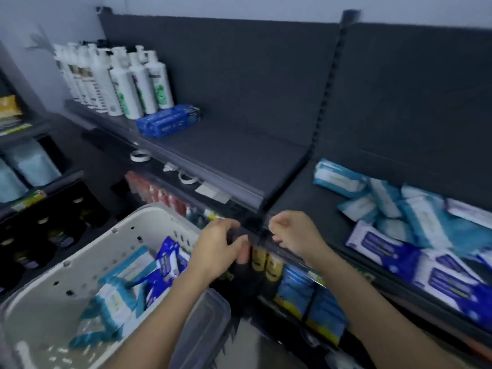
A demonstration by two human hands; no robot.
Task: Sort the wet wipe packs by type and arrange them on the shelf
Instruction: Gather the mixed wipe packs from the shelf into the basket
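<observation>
Dim shop aisle, got wet wipe packs [399, 262] piled on shelf [300, 209] and in basket [80, 265], probably soft and slippy so grab flat sides, left hand [215, 249] and right hand [295, 233] curled at its edge, can't tell on what.

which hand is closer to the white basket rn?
Left. The left hand is beside the white basket, at the shelf edge; the right hand is farther right along that edge.

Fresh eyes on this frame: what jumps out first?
The left hand and right hand meet at the shelf edge, centre frame; grip unclear. A jumbled heap of wipe packs lies on the shelf to the right, and a white basket lower left holds more.
</observation>
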